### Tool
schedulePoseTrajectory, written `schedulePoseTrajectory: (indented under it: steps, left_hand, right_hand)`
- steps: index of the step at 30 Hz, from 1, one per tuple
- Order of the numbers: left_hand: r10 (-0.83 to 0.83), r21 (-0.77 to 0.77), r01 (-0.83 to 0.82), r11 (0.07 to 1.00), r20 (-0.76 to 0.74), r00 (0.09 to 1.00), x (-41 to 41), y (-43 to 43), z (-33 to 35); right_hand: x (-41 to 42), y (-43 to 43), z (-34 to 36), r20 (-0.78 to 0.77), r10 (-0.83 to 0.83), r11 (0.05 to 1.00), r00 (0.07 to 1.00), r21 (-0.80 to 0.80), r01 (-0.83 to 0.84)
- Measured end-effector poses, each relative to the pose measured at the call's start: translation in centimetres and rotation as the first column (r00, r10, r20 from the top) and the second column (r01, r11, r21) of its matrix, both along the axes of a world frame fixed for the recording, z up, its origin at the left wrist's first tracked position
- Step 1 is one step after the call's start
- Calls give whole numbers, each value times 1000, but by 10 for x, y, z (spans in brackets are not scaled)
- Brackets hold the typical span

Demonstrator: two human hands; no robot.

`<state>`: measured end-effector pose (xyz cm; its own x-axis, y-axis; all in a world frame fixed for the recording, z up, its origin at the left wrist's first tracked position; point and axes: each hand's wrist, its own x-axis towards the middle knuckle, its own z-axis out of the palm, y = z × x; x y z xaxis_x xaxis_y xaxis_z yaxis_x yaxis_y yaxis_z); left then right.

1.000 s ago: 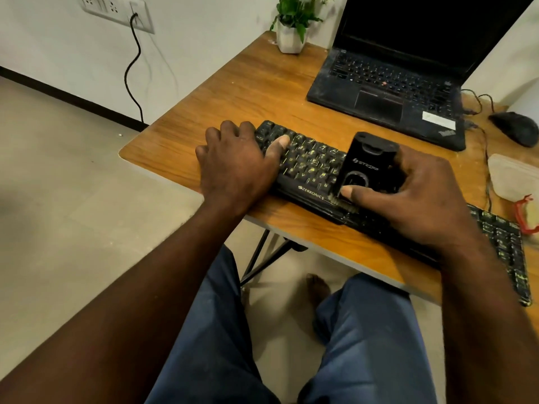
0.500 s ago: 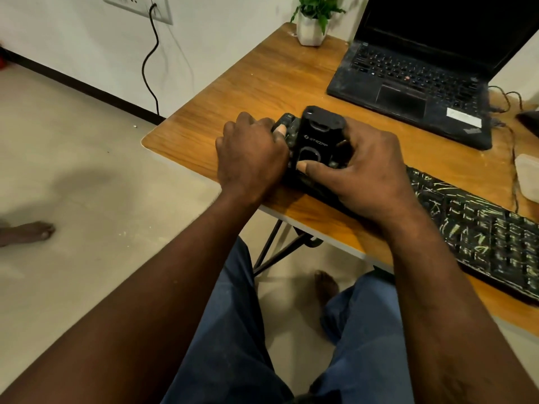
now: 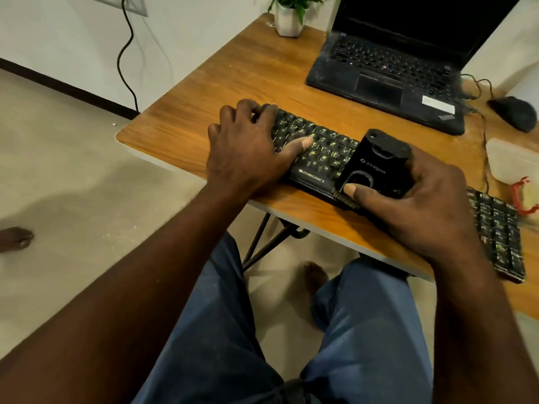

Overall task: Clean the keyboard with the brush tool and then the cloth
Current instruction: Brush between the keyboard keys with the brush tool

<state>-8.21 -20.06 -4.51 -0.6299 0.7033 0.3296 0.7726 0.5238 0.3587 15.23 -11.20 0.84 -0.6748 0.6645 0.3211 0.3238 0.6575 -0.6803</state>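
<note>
A long black keyboard (image 3: pixel 318 154) with yellow-green key letters lies along the near edge of the wooden table (image 3: pixel 233 83). My left hand (image 3: pixel 248 150) grips its left end, fingers over the far edge and thumb on the keys. My right hand (image 3: pixel 414 199) holds a black block-shaped brush tool (image 3: pixel 370 161), thumb on its near face, with the bristles down on the keyboard's middle front edge. A pale cloth (image 3: pixel 510 161) lies at the right of the table.
A dusty black laptop (image 3: pixel 390 71) stands open at the back. A black mouse (image 3: pixel 513 112) sits to its right, a potted plant (image 3: pixel 288 16) at the back corner. A red item (image 3: pixel 522 196) lies by the cloth. Someone's bare foot (image 3: pixel 14 237) shows on the floor at left.
My right hand has swept the brush tool from the keyboard's left end, beside my left hand, to the right toward its middle. My left hand still holds the left end.
</note>
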Motion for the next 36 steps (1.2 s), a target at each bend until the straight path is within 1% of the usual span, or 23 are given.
schedulePoseTrajectory:
  steps: [4, 8, 12, 15, 18, 21, 23, 26, 30, 32, 34, 36]
  left_hand:
    - [-3, -35, 4, 999, 3, 1000, 1, 1, 0]
    - [2, -37, -2, 999, 5, 1000, 1, 2, 0]
    - [5, -44, -5, 999, 1, 1000, 3, 1, 1]
    - [0, -53, 2, 999, 26, 1000, 3, 0, 3]
    - [1, -45, -1, 999, 18, 1000, 2, 0, 2]
    - [0, -46, 1, 999, 12, 1000, 2, 2, 0]
    - [-1, -42, 2, 999, 13, 1000, 2, 1, 0]
    - [-4, -35, 5, 999, 19, 1000, 2, 1, 1]
    - [-12, -19, 14, 1000, 67, 998, -1, -1, 2]
    - [-15, -28, 17, 999, 77, 997, -3, -1, 2]
    - [-7, -29, 9, 1000, 81, 997, -2, -1, 3]
    - [5, -9, -4, 1000, 82, 997, -1, 0, 2]
  right_hand:
    - [8, 0, -2, -10, -54, 997, 998, 47, 54]
    - [6, -10, -1, 32, 12, 1000, 999, 23, -13]
    - [-16, -18, -6, -3, -21, 997, 1000, 72, 22]
    - [-29, -24, -10, 55, 0, 992, 998, 125, -7]
    - [-14, -18, -6, 84, 19, 991, 996, 131, -30]
    - [12, -10, -4, 95, -2, 994, 995, 110, -8]
    - [16, -11, -4, 99, -16, 992, 995, 126, 4]
    - [-1, -16, -10, 65, 0, 984, 998, 180, -12]
    - [-43, -25, -17, 92, 18, 971, 996, 237, -39]
    - [-55, -27, -20, 80, 47, 962, 996, 264, -67]
    - [-55, -27, -19, 67, 61, 971, 996, 226, -74]
    - [-42, -22, -16, 63, 40, 990, 997, 131, -48]
